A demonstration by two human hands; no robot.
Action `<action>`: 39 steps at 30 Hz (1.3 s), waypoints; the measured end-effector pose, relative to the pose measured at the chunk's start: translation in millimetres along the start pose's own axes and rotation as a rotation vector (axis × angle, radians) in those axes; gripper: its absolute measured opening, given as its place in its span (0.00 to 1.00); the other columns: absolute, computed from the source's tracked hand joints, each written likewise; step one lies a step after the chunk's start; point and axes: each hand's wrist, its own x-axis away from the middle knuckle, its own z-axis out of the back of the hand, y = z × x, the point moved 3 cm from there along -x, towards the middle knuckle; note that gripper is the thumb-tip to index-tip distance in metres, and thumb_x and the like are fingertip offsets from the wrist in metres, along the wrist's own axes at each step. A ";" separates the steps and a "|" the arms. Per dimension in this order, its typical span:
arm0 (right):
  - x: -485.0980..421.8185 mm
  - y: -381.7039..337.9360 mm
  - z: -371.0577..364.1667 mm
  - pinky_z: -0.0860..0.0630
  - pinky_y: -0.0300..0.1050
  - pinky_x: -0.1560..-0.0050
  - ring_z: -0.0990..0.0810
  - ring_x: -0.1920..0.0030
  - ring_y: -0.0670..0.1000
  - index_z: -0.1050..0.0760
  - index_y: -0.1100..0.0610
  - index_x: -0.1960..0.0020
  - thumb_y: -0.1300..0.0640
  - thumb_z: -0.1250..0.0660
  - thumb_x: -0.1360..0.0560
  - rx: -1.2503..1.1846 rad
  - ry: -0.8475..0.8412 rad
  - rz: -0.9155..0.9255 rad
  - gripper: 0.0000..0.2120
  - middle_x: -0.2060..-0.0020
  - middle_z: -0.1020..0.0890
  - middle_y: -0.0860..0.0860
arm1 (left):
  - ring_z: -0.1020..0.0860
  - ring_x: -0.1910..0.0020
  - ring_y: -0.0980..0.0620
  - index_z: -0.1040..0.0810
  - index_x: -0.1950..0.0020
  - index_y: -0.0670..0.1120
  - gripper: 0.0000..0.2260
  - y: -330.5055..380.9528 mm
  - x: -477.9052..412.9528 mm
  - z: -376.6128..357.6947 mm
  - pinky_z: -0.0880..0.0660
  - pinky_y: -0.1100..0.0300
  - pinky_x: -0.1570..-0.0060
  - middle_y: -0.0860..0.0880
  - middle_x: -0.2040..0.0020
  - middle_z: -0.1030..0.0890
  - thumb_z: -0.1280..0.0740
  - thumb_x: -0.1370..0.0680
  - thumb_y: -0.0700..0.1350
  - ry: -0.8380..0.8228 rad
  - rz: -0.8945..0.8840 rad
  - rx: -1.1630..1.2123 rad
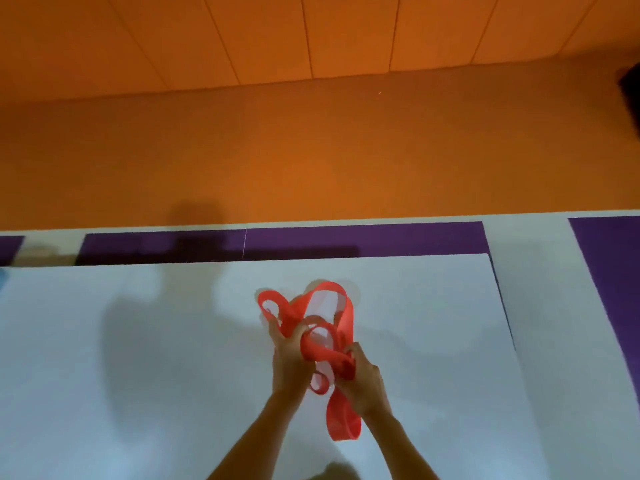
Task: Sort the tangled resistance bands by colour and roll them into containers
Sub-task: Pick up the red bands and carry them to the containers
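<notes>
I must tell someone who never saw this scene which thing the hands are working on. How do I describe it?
Start at the white table below the orange wall. Above its middle, the left hand and the right hand both grip a red resistance band, with one loop hanging under the right hand. It is the only red thing in view: a flat ribbon twisted into loops.

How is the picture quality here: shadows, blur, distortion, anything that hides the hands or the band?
Head view: soft throughout, with smeared edges on the red resistance band where the left hand and right hand grip it. Head view: broad shadows of the person fall on the white table, left of the hands, hiding nothing. Head view: the upper edge of the orange wall bows from the wide angle. No glare.
</notes>
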 end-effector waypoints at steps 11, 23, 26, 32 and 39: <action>28.9 -107.2 -24.7 0.23 0.37 0.54 0.18 0.53 0.39 0.35 0.34 0.42 0.57 0.30 0.24 0.099 0.014 0.362 0.22 0.52 0.18 0.34 | 0.25 0.30 0.44 0.20 0.36 0.49 0.20 -35.8 18.3 126.9 0.20 0.47 0.34 0.50 0.35 0.23 0.21 0.25 0.39 0.034 -0.070 0.193; 157.4 -235.0 -234.3 0.22 0.41 0.52 0.18 0.49 0.39 0.32 0.38 0.42 0.50 0.25 0.27 0.216 -0.158 0.645 0.20 0.49 0.18 0.34 | 0.20 0.32 0.45 0.24 0.28 0.46 0.37 -210.4 102.9 347.5 0.22 0.41 0.33 0.47 0.30 0.22 0.19 0.35 0.49 0.305 -0.006 0.649; 186.9 -264.9 -300.7 0.21 0.42 0.50 0.18 0.47 0.37 0.33 0.37 0.41 0.55 0.25 0.26 0.262 -0.204 0.690 0.22 0.46 0.19 0.32 | 0.16 0.43 0.39 0.24 0.29 0.47 0.35 -260.3 128.6 397.6 0.18 0.39 0.44 0.44 0.39 0.17 0.24 0.37 0.45 0.353 0.048 0.753; 231.1 -323.6 -413.3 0.18 0.47 0.50 0.18 0.50 0.37 0.32 0.35 0.42 0.48 0.27 0.34 0.316 -0.350 0.748 0.24 0.49 0.18 0.32 | 0.13 0.49 0.44 0.25 0.27 0.55 0.37 -353.2 166.5 478.5 0.15 0.48 0.59 0.52 0.41 0.15 0.26 0.38 0.46 0.487 0.162 0.834; 232.5 -377.9 -531.8 0.16 0.52 0.51 0.18 0.53 0.38 0.29 0.39 0.40 0.42 0.26 0.35 0.360 -0.463 0.768 0.25 0.52 0.17 0.35 | 0.12 0.49 0.49 0.28 0.24 0.56 0.38 -442.3 155.5 559.2 0.13 0.43 0.53 0.54 0.37 0.16 0.26 0.34 0.43 0.557 0.262 0.853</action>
